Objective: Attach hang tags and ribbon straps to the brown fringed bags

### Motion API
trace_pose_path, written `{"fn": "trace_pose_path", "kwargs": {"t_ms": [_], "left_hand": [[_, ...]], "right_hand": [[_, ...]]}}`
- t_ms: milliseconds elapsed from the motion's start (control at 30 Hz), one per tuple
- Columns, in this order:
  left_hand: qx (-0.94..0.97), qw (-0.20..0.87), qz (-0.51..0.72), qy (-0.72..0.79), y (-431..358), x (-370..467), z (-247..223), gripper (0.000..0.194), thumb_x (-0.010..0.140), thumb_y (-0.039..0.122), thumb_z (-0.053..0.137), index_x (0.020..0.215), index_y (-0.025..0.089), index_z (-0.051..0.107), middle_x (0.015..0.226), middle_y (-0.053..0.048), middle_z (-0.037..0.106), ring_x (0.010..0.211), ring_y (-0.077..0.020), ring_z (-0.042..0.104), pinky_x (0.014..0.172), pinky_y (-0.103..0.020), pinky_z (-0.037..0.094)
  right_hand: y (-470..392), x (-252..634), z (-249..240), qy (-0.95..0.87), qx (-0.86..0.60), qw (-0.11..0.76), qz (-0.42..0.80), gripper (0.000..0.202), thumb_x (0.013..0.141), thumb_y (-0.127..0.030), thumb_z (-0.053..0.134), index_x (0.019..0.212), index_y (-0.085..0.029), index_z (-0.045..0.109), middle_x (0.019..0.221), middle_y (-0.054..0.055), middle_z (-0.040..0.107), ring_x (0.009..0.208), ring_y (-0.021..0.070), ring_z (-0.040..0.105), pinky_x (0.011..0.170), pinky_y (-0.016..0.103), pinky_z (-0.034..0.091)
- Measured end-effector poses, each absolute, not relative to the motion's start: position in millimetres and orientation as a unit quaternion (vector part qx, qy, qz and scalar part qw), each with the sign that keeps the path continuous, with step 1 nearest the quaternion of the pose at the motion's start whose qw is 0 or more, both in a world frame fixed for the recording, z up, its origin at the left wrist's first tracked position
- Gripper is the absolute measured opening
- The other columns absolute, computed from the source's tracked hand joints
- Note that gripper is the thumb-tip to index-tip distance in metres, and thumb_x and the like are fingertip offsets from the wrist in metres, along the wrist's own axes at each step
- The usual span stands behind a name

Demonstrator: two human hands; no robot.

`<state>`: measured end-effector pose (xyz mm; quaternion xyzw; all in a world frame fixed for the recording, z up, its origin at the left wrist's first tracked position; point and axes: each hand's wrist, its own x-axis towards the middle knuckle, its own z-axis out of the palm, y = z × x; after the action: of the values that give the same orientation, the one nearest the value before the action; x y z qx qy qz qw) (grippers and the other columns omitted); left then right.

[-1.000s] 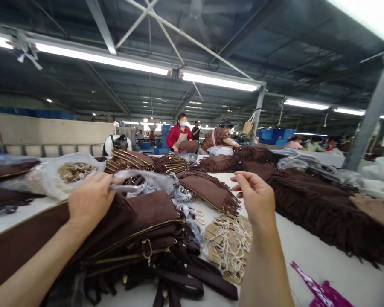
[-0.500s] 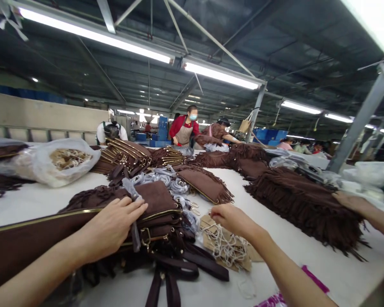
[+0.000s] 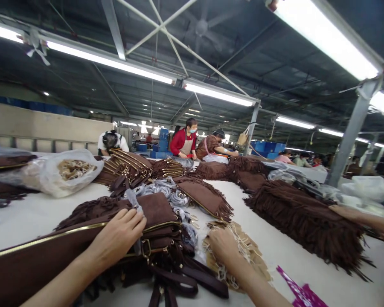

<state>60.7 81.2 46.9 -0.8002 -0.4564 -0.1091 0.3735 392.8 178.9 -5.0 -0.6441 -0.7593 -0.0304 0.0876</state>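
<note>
My left hand lies on top of a stack of brown suede bags, its fingers pressed together against a plastic-wrapped strap. My right hand is down on a pile of tan paper tags with white strings, fingers curled; whatever is between the fingertips is hidden. A long gold zipper runs along the brown bag under my left forearm. Dark straps and gold clasps hang at the front of the stack.
Another person's hand rests on fringed brown bags at right. A plastic bag of tags stands at left. More bags and wrapped straps lie behind. Purple plastic is near the front edge. People work across the table.
My right hand has moved down onto the tags, which now look more spread out. My left hand stays at the wrapped strap. The view has tilted up slightly.
</note>
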Motion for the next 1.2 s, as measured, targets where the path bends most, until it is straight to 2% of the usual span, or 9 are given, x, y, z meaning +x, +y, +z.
{"fn": "trace_pose_path", "kwargs": {"t_ms": [233, 433, 633, 767, 833, 900, 1033, 1100, 1200], "left_hand": [[-0.794, 0.357, -0.245, -0.427, 66, 69, 50, 0.041, 0.084, 0.0, 0.045, 0.114, 0.018, 0.066, 0.13, -0.009, 0.061, 0.118, -0.0286, 0.053, 0.102, -0.046, 0.04], [-0.808, 0.221, -0.336, -0.43, 64, 108, 58, 0.03, 0.093, 0.009, 0.04, 0.106, 0.018, 0.066, 0.127, -0.008, 0.061, 0.115, -0.0289, 0.053, 0.099, -0.048, 0.048], [-0.807, -0.119, -0.404, -0.413, 62, 144, 42, 0.04, 0.087, 0.007, 0.043, 0.121, 0.018, 0.061, 0.132, -0.009, 0.056, 0.11, -0.0217, 0.057, 0.097, -0.037, 0.049], [-0.651, -0.43, -0.471, -0.412, 61, 163, 20, 0.084, 0.071, 0.014, 0.052, 0.151, 0.02, 0.028, 0.124, -0.012, 0.061, 0.08, -0.0157, 0.063, 0.06, -0.024, 0.046], [-0.578, -0.552, -0.485, -0.355, 61, 173, 11, 0.105, 0.06, 0.017, 0.058, 0.154, 0.025, 0.012, 0.145, -0.017, 0.044, 0.081, -0.0165, 0.066, 0.052, -0.02, 0.041], [-0.522, -0.629, -0.493, -0.297, 61, 181, 4, 0.11, 0.053, 0.016, 0.064, 0.152, 0.028, 0.017, 0.156, -0.018, 0.026, 0.082, -0.0172, 0.068, 0.048, -0.019, 0.04], [-0.456, -0.66, -0.521, -0.292, 63, 189, -12, 0.059, 0.06, 0.032, 0.072, 0.113, 0.011, 0.057, 0.096, -0.01, 0.066, 0.056, -0.0091, 0.059, 0.043, -0.015, 0.037], [-0.457, -0.634, -0.529, -0.329, 64, 189, -19, 0.04, 0.064, 0.041, 0.069, 0.087, 0.01, 0.059, 0.067, -0.003, 0.061, 0.047, -0.0066, 0.051, 0.041, -0.015, 0.035], [-0.475, -0.618, -0.501, -0.376, 60, 185, -21, 0.035, 0.062, 0.043, 0.066, 0.077, 0.013, 0.057, 0.056, 0.001, 0.056, 0.042, -0.006, 0.046, 0.038, -0.015, 0.034]], "right_hand": [[199, 436, 34, -0.711, -0.575, 0.364, 0.178, 0.033, 0.094, -0.037, 0.037, 0.073, -0.017, 0.053, 0.074, 0.003, 0.058, 0.075, 0.0157, 0.055, 0.075, 0.029, 0.042], [198, 428, 54, -0.596, -0.443, 0.483, 0.464, 0.046, 0.068, -0.054, 0.072, 0.087, -0.016, 0.055, 0.075, 0.001, 0.061, 0.062, 0.0086, 0.055, 0.055, 0.018, 0.044], [167, 386, 66, -0.475, -0.339, 0.515, 0.628, 0.035, 0.076, -0.022, 0.076, 0.101, -0.017, 0.051, 0.103, 0.008, 0.07, 0.082, 0.0129, 0.07, 0.057, 0.019, 0.058], [146, 357, 72, -0.432, -0.294, 0.514, 0.681, 0.024, 0.08, -0.013, 0.074, 0.092, -0.016, 0.053, 0.085, 0.004, 0.071, 0.062, 0.0079, 0.067, 0.053, 0.015, 0.058], [136, 344, 72, -0.423, -0.275, 0.505, 0.701, 0.028, 0.076, -0.015, 0.08, 0.089, -0.015, 0.055, 0.079, 0.002, 0.07, 0.057, 0.0065, 0.064, 0.053, 0.015, 0.058], [127, 334, 70, -0.417, -0.26, 0.496, 0.716, 0.04, 0.066, -0.021, 0.089, 0.087, -0.014, 0.057, 0.077, 0.001, 0.068, 0.056, 0.0061, 0.063, 0.052, 0.015, 0.059], [116, 328, 65, -0.41, -0.251, 0.484, 0.731, 0.059, 0.048, -0.032, 0.099, 0.087, -0.012, 0.06, 0.077, 0.0, 0.067, 0.054, 0.0049, 0.06, 0.05, 0.015, 0.058], [115, 332, 63, -0.411, -0.257, 0.483, 0.729, 0.059, 0.049, -0.033, 0.099, 0.088, -0.011, 0.06, 0.077, 0.0, 0.067, 0.054, 0.005, 0.059, 0.049, 0.015, 0.057], [117, 346, 60, -0.412, -0.273, 0.497, 0.714, 0.051, 0.054, -0.03, 0.096, 0.086, -0.014, 0.059, 0.078, -0.001, 0.067, 0.057, 0.0068, 0.062, 0.049, 0.015, 0.056]]}}
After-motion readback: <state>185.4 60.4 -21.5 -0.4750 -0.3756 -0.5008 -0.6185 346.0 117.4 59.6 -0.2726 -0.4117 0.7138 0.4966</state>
